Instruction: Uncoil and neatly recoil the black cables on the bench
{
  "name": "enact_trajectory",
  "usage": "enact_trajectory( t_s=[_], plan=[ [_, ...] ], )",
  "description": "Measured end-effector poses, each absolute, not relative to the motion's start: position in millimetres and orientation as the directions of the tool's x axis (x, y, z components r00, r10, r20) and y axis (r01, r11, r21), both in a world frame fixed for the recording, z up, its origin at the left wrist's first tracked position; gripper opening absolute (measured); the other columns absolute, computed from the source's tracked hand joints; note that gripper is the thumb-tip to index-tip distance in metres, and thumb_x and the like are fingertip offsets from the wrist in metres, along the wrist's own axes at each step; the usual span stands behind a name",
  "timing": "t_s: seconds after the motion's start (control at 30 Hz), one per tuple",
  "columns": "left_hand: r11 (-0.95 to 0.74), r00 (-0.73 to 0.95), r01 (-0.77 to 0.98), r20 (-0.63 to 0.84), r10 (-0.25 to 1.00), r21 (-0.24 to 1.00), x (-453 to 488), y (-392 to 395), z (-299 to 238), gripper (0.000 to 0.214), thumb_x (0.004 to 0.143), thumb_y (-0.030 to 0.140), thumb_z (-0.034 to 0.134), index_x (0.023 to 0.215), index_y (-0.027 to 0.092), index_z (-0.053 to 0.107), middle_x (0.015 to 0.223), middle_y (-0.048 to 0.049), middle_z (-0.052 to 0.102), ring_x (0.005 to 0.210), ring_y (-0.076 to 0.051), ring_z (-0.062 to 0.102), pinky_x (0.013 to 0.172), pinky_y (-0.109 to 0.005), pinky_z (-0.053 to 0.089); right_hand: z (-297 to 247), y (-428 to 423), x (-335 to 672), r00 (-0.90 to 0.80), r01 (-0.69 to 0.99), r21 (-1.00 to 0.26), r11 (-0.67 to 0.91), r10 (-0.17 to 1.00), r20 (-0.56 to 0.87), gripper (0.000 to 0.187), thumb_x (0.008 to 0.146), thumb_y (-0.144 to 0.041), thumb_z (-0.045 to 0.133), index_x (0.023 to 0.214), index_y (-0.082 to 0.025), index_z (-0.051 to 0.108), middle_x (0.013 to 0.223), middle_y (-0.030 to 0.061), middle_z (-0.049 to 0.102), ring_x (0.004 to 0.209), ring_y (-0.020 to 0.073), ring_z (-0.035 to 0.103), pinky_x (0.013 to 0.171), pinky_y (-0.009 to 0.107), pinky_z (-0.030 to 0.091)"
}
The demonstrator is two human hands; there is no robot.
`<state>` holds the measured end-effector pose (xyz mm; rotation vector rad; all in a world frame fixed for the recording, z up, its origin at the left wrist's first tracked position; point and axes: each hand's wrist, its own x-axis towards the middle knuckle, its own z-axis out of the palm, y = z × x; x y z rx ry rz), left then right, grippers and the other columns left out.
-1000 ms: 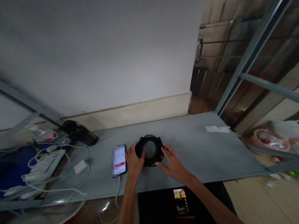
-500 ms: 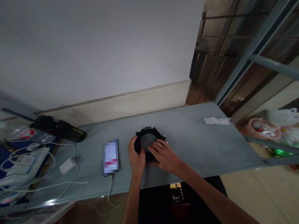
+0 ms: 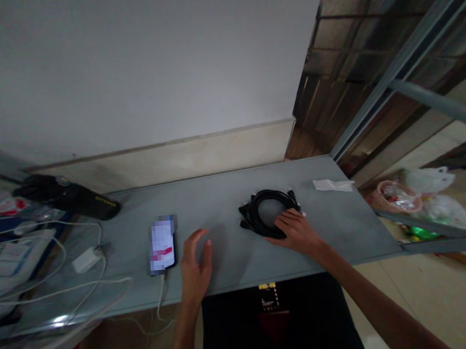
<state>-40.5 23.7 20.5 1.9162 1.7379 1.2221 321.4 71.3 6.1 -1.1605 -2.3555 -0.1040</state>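
Note:
A black coiled cable (image 3: 264, 210) lies on the grey table (image 3: 226, 196), right of the middle. My right hand (image 3: 296, 231) rests on the coil's near edge with its fingers laid over the loops. My left hand (image 3: 195, 265) hovers over the table with fingers apart and holds nothing. It sits just right of a lit phone (image 3: 162, 244) that lies flat with a white cable plugged into its near end.
A black cylindrical object (image 3: 69, 195) lies at the table's back left. White chargers and cords (image 3: 43, 257) crowd the left end. A white paper scrap (image 3: 332, 185) lies at the back right corner. Bags sit on the floor (image 3: 418, 196) to the right.
The coil has moved to the right along the table with my right hand on it. My left hand has come off the coil and opened near the phone.

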Motion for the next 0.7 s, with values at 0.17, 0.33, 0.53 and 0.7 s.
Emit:
enact_trajectory(
  t_s=[0.17,0.33,0.53,0.7],
  plan=[
    [-0.196,-0.157,0.713,0.426,0.891,0.673,-53,8,14,0.029,0.113,0.042,0.062,0.135,0.025,0.070,0.134,-0.0106,0.078,0.130,-0.030,0.074,0.117,-0.051,0.058,11,54,340,-0.424,0.813,-0.163,0.559,0.761,0.491,0.044,0.103,-0.060,0.079,0.107,-0.017,0.073,0.104,0.0123,0.075,0.103,0.0300,0.070,0.102,0.046,0.053],
    [-0.149,-0.199,0.720,0.408,0.891,0.678,-49,9,16,0.031,0.112,0.048,0.063,0.131,0.025,0.072,0.127,-0.0103,0.080,0.124,-0.030,0.077,0.114,-0.049,0.060,13,-10,336,-0.158,0.824,-0.317,0.470,0.727,0.668,0.054,0.097,-0.051,0.088,0.132,-0.016,0.067,0.131,0.0203,0.070,0.125,0.0357,0.066,0.107,0.052,0.055],
    [-0.102,-0.257,0.693,0.377,0.890,0.713,-48,6,18,0.035,0.110,0.055,0.064,0.126,0.026,0.075,0.121,-0.0083,0.082,0.117,-0.029,0.079,0.110,-0.046,0.061,-32,-104,317,-0.097,0.743,-0.490,0.455,0.798,0.595,0.026,0.105,-0.012,0.068,0.086,-0.025,0.058,0.075,-0.0010,0.063,0.071,0.0176,0.065,0.079,0.034,0.055],
    [-0.075,-0.282,0.676,0.351,0.893,0.733,-50,6,19,0.041,0.109,0.061,0.063,0.126,0.025,0.075,0.120,-0.0094,0.084,0.115,-0.031,0.080,0.108,-0.048,0.062,-94,-146,298,-0.244,0.814,-0.548,0.194,0.970,-0.019,0.033,0.110,-0.021,0.050,0.088,-0.027,0.074,0.088,0.0091,0.079,0.083,0.0266,0.079,0.078,0.039,0.061]
  ],
)
